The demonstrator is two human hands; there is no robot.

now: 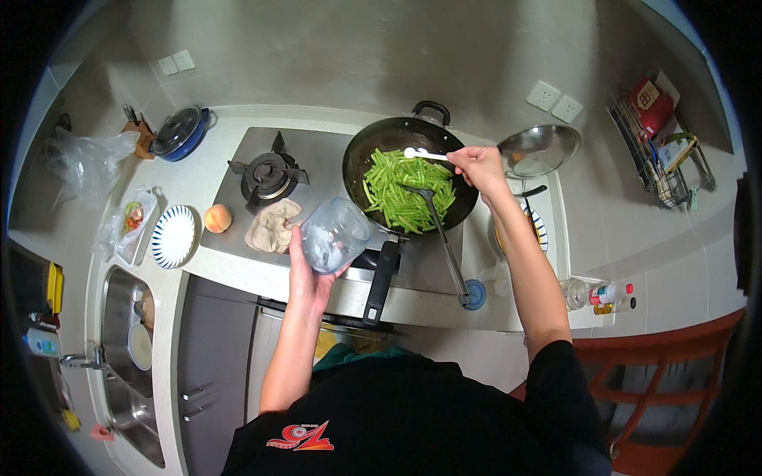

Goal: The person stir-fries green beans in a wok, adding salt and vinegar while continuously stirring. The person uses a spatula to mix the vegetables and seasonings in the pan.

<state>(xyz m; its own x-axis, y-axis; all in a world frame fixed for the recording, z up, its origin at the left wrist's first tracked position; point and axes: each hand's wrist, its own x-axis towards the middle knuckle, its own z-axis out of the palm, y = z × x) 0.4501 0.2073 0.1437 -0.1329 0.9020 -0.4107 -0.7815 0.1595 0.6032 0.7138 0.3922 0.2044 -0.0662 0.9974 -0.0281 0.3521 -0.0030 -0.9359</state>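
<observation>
My left hand (311, 278) holds a clear jar (335, 235), tilted, with white contents inside, near the front edge of the stove. In my right hand (478, 168) is a small white plastic spoon (426, 154), held above a dark wok (364, 149). Cut green beans (400, 187) fill the wok's middle. A spatula with a dark head (439, 223) leans among the beans, its handle reaching past the wok's front rim. Just beyond its end lies a round blue lid (475, 295) on the counter. A beige cloth (274, 226) is left of the jar.
Left of the wok is a gas burner (269, 178). A peach (218, 218), a striped plate (173, 237) and a blue pot (181, 134) stand farther left, above the sink (122, 333). On the right are a metal lid (539, 149), another plate (539, 229) and bottles (602, 294).
</observation>
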